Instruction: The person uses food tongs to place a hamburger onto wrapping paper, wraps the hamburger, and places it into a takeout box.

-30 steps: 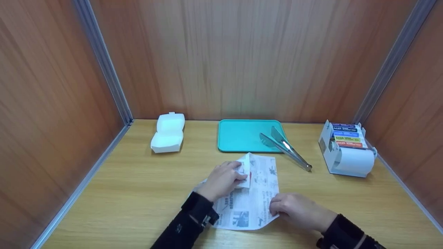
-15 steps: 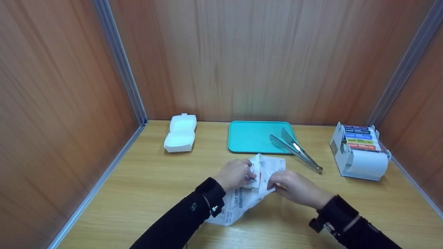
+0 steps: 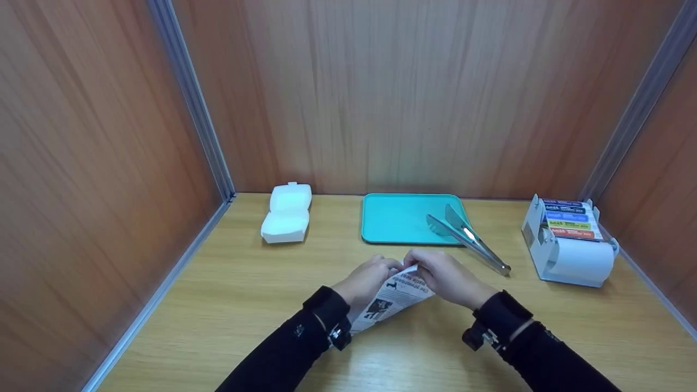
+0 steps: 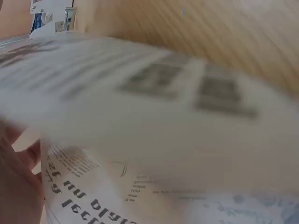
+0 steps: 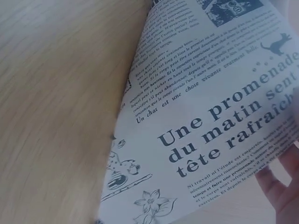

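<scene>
A sheet of newsprint-style wrapping paper (image 3: 389,305), white with black print and pictures, stands folded up between my two hands. My right hand (image 3: 449,277) pinches its raised edge and holds the flap over toward the left. Close beside it, my left hand (image 3: 367,283) grips the paper at its far part, fingers partly covered by the flap. In the left wrist view the raised paper (image 4: 140,112) is blurred and fills most of the picture. The right wrist view has the printed outer face of the paper (image 5: 201,121) in front of the fingers. Whatever lies inside the fold is hidden.
A teal tray (image 3: 400,218) lies behind the hands, with metal tongs (image 3: 476,245) resting across its right corner. An opened white foam box (image 3: 286,220) stands back left. At right sits a white dispenser (image 3: 572,245) with colourful labels. Wooden panels enclose the table.
My right hand has lifted the paper's near right corner and brought it up and over, away from me, to beside the left hand. The left hand has stayed nearly in place.
</scene>
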Available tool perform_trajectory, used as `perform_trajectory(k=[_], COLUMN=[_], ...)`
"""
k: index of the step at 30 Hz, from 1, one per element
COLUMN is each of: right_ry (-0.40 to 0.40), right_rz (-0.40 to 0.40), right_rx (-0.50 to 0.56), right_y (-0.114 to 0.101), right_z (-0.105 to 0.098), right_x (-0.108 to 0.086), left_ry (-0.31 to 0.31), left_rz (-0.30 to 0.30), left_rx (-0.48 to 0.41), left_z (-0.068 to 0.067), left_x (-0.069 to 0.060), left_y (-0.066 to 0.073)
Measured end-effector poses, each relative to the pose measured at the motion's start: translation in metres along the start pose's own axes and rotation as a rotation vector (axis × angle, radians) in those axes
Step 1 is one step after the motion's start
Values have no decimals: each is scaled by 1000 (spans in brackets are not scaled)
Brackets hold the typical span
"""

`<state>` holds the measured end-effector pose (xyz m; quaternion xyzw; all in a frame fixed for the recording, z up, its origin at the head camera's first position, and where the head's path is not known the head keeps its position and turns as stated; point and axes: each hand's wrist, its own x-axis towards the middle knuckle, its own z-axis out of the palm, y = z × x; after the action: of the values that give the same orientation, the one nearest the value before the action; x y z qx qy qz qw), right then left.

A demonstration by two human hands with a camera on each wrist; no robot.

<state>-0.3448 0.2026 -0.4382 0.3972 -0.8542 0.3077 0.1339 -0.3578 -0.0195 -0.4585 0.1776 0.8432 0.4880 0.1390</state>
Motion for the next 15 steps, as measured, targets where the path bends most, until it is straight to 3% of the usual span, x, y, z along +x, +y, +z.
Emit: perform_trajectory(k=[6, 10, 15], right_ry=[59, 81, 76], right_rz=[146, 232, 289], right_rx=[69, 93, 103], right_y=[13, 22, 24], right_z=[12, 22, 29], right_x=[9, 12, 16], left_ry=[-68, -129, -170], left_rz=[62, 26, 37], left_rx=[-150, -318, -349], left_z=[1, -1, -5], left_x=[-4, -5, -5], left_y=[-4, -7, -10])
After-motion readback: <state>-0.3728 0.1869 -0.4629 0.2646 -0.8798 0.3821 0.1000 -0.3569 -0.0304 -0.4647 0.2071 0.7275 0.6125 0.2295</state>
